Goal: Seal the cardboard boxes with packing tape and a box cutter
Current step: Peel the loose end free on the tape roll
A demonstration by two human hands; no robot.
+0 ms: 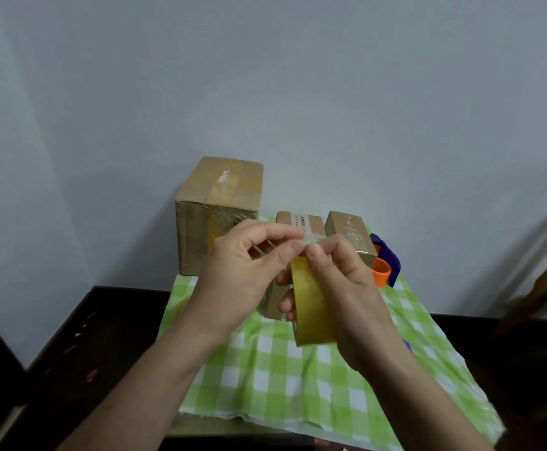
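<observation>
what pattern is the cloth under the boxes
Green and white checks, on the cloth under the boxes, plain in the head view.

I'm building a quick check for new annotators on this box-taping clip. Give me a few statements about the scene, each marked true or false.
1. The right hand holds the packing tape roll. True.
2. The left hand lies flat on the cloth. False: the left hand pinches the roll's loose end, above the green-and-white checked cloth.
3. The large cardboard box stands left of the small cardboard boxes. True.
4. The dispenser sits nearer the camera than the hands. False: the blue-and-orange tape dispenser lies beyond the right hand, to the right of the small cardboard boxes.
</observation>
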